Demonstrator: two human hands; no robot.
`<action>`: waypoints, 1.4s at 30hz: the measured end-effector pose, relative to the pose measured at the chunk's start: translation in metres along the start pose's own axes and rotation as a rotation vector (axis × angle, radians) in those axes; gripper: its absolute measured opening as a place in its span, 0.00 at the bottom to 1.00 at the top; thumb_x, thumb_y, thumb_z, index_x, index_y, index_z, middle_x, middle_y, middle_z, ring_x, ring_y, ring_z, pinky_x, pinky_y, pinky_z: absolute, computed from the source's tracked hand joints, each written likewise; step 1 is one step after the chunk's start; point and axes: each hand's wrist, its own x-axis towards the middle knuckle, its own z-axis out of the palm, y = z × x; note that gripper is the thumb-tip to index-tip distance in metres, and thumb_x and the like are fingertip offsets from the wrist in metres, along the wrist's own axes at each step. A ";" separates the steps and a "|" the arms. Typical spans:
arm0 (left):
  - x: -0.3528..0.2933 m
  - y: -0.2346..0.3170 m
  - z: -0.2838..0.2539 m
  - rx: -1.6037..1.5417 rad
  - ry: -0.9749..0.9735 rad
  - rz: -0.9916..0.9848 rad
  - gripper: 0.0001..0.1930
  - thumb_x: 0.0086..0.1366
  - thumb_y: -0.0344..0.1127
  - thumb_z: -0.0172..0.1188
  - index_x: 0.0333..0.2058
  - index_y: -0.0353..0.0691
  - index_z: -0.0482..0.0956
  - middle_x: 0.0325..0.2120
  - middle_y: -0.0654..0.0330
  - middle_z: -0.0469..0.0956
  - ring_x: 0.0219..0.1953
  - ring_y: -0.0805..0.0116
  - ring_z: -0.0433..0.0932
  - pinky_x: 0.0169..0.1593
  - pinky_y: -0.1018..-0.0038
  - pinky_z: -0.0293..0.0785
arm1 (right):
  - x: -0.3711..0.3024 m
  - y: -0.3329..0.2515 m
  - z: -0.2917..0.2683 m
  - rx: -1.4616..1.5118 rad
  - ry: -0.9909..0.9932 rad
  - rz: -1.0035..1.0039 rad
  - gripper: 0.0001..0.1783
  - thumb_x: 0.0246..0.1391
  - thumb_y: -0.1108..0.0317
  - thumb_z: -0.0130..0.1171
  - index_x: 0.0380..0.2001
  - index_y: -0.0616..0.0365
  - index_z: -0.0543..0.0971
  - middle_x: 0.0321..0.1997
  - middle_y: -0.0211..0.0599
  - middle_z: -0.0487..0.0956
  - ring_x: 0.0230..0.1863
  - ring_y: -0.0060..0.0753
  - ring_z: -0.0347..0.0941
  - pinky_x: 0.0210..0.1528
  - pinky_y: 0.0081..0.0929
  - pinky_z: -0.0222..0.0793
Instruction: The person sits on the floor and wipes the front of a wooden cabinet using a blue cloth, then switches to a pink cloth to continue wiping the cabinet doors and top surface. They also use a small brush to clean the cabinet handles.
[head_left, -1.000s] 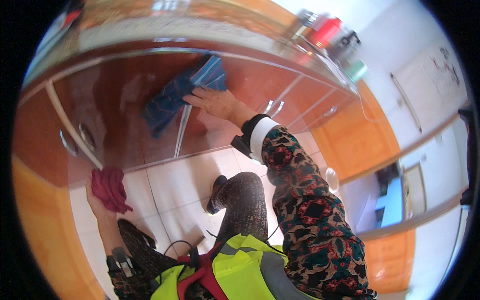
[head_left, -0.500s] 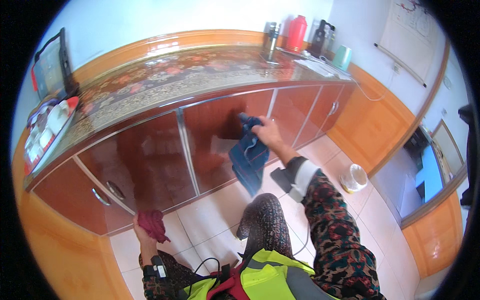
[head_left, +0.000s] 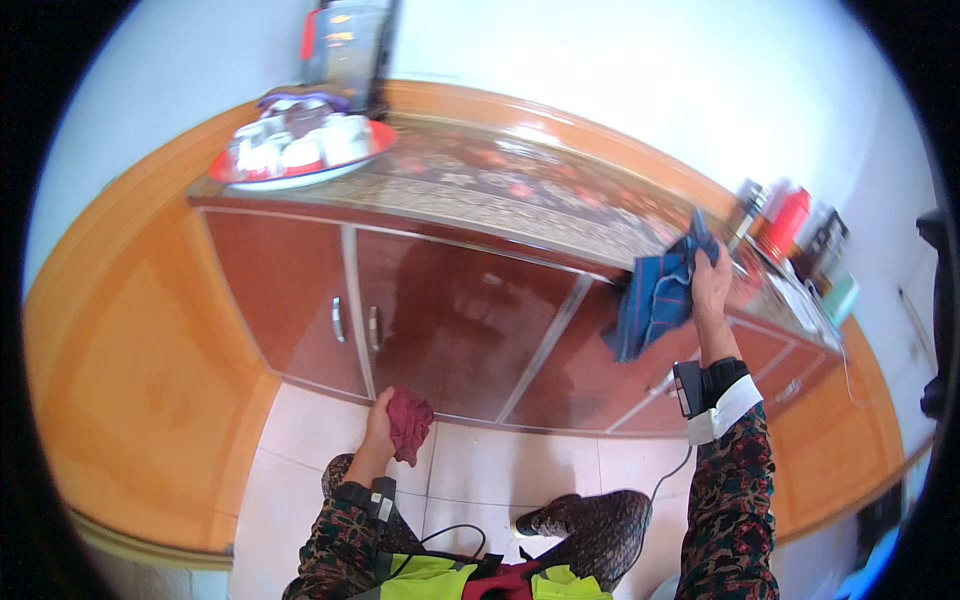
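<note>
A crumpled dark-red cloth is gripped in my left hand, held low over the floor in front of the cabinet. My right hand is raised near the counter's front edge. It clutches the top of a blue checked cloth, which hangs down in front of a red-brown cabinet door. Just behind the blue cloth runs the patterned countertop. Both cloths hide part of the fingers that hold them.
A red-rimmed tray of white cups stands at the counter's left end, with a clear container behind it. Toward the right end are a metal flask, a red thermos, papers and a green cup. Metal handles project from the doors.
My view has turned left, bringing the cup tray further into sight. The right hand has lifted the blue cloth up toward the counter. My left hand keeps the red cloth.
</note>
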 end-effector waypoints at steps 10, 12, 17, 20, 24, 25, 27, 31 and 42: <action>-0.037 0.055 -0.027 -0.156 0.048 0.118 0.23 0.67 0.52 0.48 0.46 0.37 0.76 0.39 0.51 0.81 0.38 0.53 0.81 0.39 0.56 0.80 | -0.002 -0.038 0.117 -0.624 -0.567 -0.240 0.23 0.60 0.53 0.47 0.51 0.56 0.75 0.49 0.56 0.77 0.52 0.61 0.71 0.54 0.49 0.66; -0.042 0.063 -0.026 -0.180 0.101 0.161 0.24 0.67 0.53 0.48 0.47 0.37 0.75 0.39 0.51 0.81 0.39 0.53 0.81 0.38 0.56 0.80 | -0.013 -0.058 0.155 -0.524 -0.581 -0.336 0.22 0.60 0.54 0.47 0.52 0.56 0.75 0.48 0.57 0.77 0.52 0.61 0.72 0.54 0.47 0.66; -0.047 0.071 -0.018 -0.240 0.091 0.156 0.24 0.67 0.53 0.48 0.48 0.37 0.75 0.40 0.51 0.81 0.38 0.53 0.81 0.37 0.55 0.79 | -0.036 -0.137 0.253 -0.273 -0.689 -0.513 0.22 0.61 0.55 0.47 0.51 0.57 0.75 0.47 0.56 0.78 0.52 0.60 0.72 0.53 0.46 0.67; -0.042 0.067 -0.016 -0.282 0.073 0.096 0.24 0.67 0.53 0.48 0.48 0.39 0.75 0.40 0.51 0.80 0.37 0.53 0.81 0.37 0.57 0.80 | -0.057 -0.199 0.306 -0.230 -0.765 -0.568 0.25 0.59 0.51 0.49 0.50 0.59 0.76 0.46 0.56 0.78 0.51 0.57 0.73 0.53 0.46 0.67; -0.029 0.059 -0.015 -0.280 0.039 0.135 0.24 0.66 0.53 0.51 0.47 0.38 0.73 0.35 0.48 0.80 0.29 0.50 0.81 0.28 0.58 0.79 | -0.096 -0.258 0.355 -0.257 -0.692 -0.675 0.28 0.56 0.45 0.52 0.47 0.58 0.77 0.45 0.53 0.79 0.49 0.57 0.74 0.51 0.47 0.68; -0.025 0.057 -0.013 -0.281 0.047 0.164 0.24 0.66 0.54 0.53 0.47 0.37 0.73 0.33 0.46 0.79 0.26 0.49 0.80 0.24 0.59 0.79 | -0.104 -0.266 0.364 -0.235 -0.641 -0.740 0.28 0.56 0.43 0.52 0.46 0.57 0.78 0.45 0.52 0.79 0.48 0.57 0.74 0.50 0.47 0.68; -0.022 0.054 -0.010 -0.266 0.094 0.125 0.24 0.65 0.54 0.54 0.45 0.36 0.73 0.28 0.45 0.79 0.20 0.51 0.79 0.19 0.63 0.76 | -0.118 -0.274 0.373 -0.211 -0.526 -0.865 0.26 0.54 0.47 0.58 0.48 0.54 0.77 0.46 0.48 0.78 0.46 0.55 0.75 0.48 0.46 0.70; -0.024 0.047 0.002 -0.226 0.075 0.106 0.24 0.65 0.56 0.53 0.39 0.36 0.75 0.23 0.46 0.77 0.19 0.55 0.78 0.17 0.64 0.73 | -0.128 -0.271 0.377 -0.121 -0.307 -1.121 0.25 0.51 0.55 0.63 0.53 0.45 0.74 0.46 0.42 0.77 0.46 0.50 0.75 0.45 0.45 0.73; -0.033 0.036 0.012 -0.003 0.078 0.046 0.26 0.67 0.58 0.47 0.41 0.38 0.75 0.27 0.49 0.80 0.21 0.54 0.79 0.19 0.62 0.73 | -0.118 -0.263 0.387 -0.344 -0.436 -1.075 0.31 0.57 0.53 0.59 0.64 0.35 0.67 0.54 0.35 0.76 0.50 0.41 0.77 0.46 0.36 0.77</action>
